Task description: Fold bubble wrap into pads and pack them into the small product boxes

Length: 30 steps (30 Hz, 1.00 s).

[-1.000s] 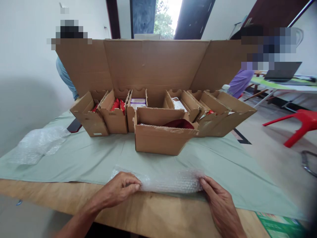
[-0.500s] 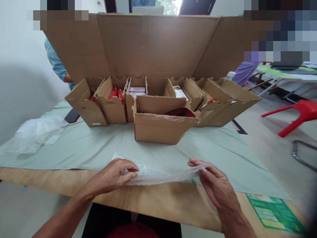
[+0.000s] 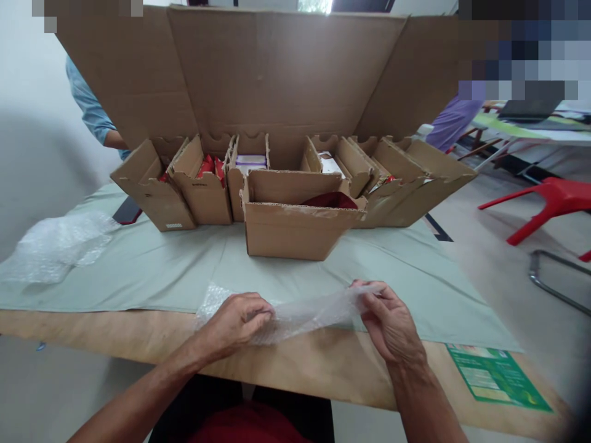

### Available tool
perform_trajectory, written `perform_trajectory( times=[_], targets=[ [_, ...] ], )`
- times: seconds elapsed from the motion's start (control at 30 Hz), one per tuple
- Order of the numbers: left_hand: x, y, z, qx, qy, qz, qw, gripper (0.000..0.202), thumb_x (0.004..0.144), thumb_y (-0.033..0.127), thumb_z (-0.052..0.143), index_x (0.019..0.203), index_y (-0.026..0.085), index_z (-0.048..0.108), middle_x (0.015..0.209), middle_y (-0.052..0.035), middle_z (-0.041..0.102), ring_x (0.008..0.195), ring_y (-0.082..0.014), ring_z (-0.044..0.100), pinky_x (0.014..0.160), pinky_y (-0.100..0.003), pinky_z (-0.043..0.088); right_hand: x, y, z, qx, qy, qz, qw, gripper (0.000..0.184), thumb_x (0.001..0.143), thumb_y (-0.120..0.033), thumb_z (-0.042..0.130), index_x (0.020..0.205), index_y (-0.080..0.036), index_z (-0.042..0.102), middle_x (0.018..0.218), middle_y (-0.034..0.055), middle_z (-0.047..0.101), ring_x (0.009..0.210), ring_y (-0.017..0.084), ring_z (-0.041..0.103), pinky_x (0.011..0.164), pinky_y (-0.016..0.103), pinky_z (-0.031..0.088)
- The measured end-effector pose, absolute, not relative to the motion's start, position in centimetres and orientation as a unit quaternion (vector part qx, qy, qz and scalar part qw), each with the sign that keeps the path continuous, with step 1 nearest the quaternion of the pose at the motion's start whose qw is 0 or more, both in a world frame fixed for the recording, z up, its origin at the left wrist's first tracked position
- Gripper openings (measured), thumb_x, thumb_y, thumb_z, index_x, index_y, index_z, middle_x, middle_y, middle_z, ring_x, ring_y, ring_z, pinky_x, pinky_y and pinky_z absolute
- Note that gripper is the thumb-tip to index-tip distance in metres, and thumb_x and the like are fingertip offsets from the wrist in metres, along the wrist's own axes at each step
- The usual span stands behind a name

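A sheet of clear bubble wrap [image 3: 305, 315] stretches between my two hands just above the table's near edge. My left hand [image 3: 237, 321] is closed, pinching its left end, with a loose corner trailing to the left. My right hand [image 3: 390, 323] is closed, pinching the right end a little higher. Beyond the sheet stands a small open cardboard box [image 3: 295, 224] with something dark red inside.
A large open carton [image 3: 277, 92] holds a row of small cardboard boxes [image 3: 198, 187] on a pale green cloth [image 3: 152, 271]. More bubble wrap [image 3: 55, 243] lies at the left. A green leaflet [image 3: 496, 375] lies at the right. Other people stand behind the carton; a red chair [image 3: 549, 200] is on the right.
Both hands have lifted the bubble wrap off the table and drawn closer together; the sheet now hangs bunched between them. The view has tilted down.
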State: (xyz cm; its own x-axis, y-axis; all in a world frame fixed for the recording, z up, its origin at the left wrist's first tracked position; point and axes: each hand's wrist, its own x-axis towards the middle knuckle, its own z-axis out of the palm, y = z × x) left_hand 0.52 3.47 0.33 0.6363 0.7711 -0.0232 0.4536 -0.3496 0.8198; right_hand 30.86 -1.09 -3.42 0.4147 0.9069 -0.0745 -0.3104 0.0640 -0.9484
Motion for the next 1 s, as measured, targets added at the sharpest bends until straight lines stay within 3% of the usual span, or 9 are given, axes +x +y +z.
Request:
perform_trajectory(
  times=[0.13, 0.27, 0.37, 0.5, 0.6, 0.67, 0.77, 0.87, 1.0],
  targets=[
    [-0.5, 4.8, 1.0, 0.813, 0.417, 0.220, 0.342, 0.023, 0.096, 0.024, 0.051, 0.087, 0.021, 0.072, 0.086, -0.0011, 0.075, 0.079, -0.0166, 0.068, 0.071, -0.028, 0.047, 32.2, -1.8, -2.6, -0.530, -0.327, 0.406, 0.669, 0.038, 0.066, -0.051, 0.090, 0.096, -0.030, 0.078, 0.097, 0.0029, 0.076, 0.089, 0.020, 0.069, 0.077, 0.029, 0.056],
    [-0.8, 5.6, 1.9, 0.870, 0.387, 0.214, 0.219, 0.028, 0.100, 0.026, 0.047, 0.090, 0.021, 0.073, 0.092, -0.0036, 0.077, 0.083, -0.0198, 0.070, 0.080, -0.033, 0.051, 33.1, -2.2, 0.1, -0.508, -0.444, 0.422, 0.606, 0.072, 0.069, -0.072, 0.079, 0.127, -0.030, 0.071, 0.128, 0.0093, 0.073, 0.123, 0.031, 0.064, 0.095, 0.038, 0.053],
    [-0.2, 5.5, 2.3, 0.901, 0.352, 0.197, 0.161, 0.033, 0.103, 0.026, 0.044, 0.091, 0.021, 0.074, 0.091, -0.0049, 0.077, 0.080, -0.0209, 0.070, 0.078, -0.036, 0.052, 32.7, -1.1, 1.6, -0.546, -0.483, 0.421, 0.539, 0.086, 0.065, -0.072, 0.082, 0.138, -0.029, 0.063, 0.133, 0.0120, 0.070, 0.127, 0.034, 0.062, 0.099, 0.042, 0.051],
    [0.0, 5.2, 2.4, 0.915, 0.331, 0.193, 0.129, 0.032, 0.103, 0.024, 0.043, 0.094, 0.021, 0.073, 0.088, -0.0048, 0.077, 0.077, -0.0207, 0.069, 0.076, -0.037, 0.052, 31.9, 0.5, 1.2, -0.595, -0.455, 0.451, 0.485, 0.078, 0.064, -0.063, 0.087, 0.129, -0.024, 0.069, 0.104, 0.0092, 0.077, 0.101, 0.029, 0.071, 0.088, 0.040, 0.055],
    [-1.3, 5.2, 2.5, 0.912, 0.338, 0.181, 0.147, 0.025, 0.101, 0.024, 0.048, 0.097, 0.021, 0.072, 0.089, -0.0044, 0.077, 0.081, -0.0217, 0.069, 0.080, -0.039, 0.052, 31.8, 0.3, 0.1, -0.600, -0.466, 0.464, 0.456, 0.052, 0.064, -0.062, 0.086, 0.097, -0.022, 0.079, 0.079, 0.0046, 0.073, 0.080, 0.023, 0.067, 0.077, 0.035, 0.053],
    [-3.0, 5.5, 2.5, 0.905, 0.357, 0.155, 0.175, 0.019, 0.097, 0.023, 0.052, 0.098, 0.022, 0.072, 0.092, -0.0038, 0.076, 0.086, -0.0223, 0.069, 0.085, -0.040, 0.051, 32.0, -0.4, -0.5, -0.614, -0.468, 0.439, 0.460, 0.043, 0.065, -0.061, 0.086, 0.079, -0.021, 0.078, 0.073, 0.0037, 0.070, 0.071, 0.019, 0.062, 0.069, 0.032, 0.050],
    [-5.8, 6.4, 2.2, 0.879, 0.412, 0.110, 0.214, 0.020, 0.094, 0.024, 0.051, 0.092, 0.022, 0.070, 0.093, -0.0032, 0.076, 0.088, -0.0215, 0.069, 0.086, -0.038, 0.051, 32.5, -1.2, -1.1, -0.640, -0.450, 0.392, 0.484, 0.041, 0.068, -0.061, 0.082, 0.074, -0.021, 0.076, 0.068, 0.0023, 0.067, 0.066, 0.018, 0.057, 0.064, 0.030, 0.046],
    [-7.1, 7.9, 1.2, 0.853, 0.463, 0.089, 0.223, 0.023, 0.095, 0.028, 0.048, 0.093, 0.022, 0.070, 0.095, -0.0038, 0.076, 0.089, -0.0218, 0.069, 0.084, -0.037, 0.053, 32.6, -1.0, -2.2, -0.667, -0.475, 0.354, 0.453, 0.038, 0.075, -0.059, 0.076, 0.073, -0.021, 0.075, 0.069, 0.0028, 0.068, 0.066, 0.019, 0.058, 0.064, 0.032, 0.046],
    [-5.4, 9.1, 0.5, 0.844, 0.497, 0.166, 0.118, 0.030, 0.093, 0.030, 0.052, 0.116, 0.019, 0.067, 0.114, -0.0116, 0.073, 0.107, -0.0305, 0.066, 0.097, -0.051, 0.051, 31.9, -0.2, -2.8, -0.720, -0.533, 0.177, 0.409, 0.033, 0.077, -0.055, 0.072, 0.085, -0.023, 0.076, 0.089, 0.0082, 0.076, 0.087, 0.030, 0.067, 0.084, 0.045, 0.052]
  ],
)
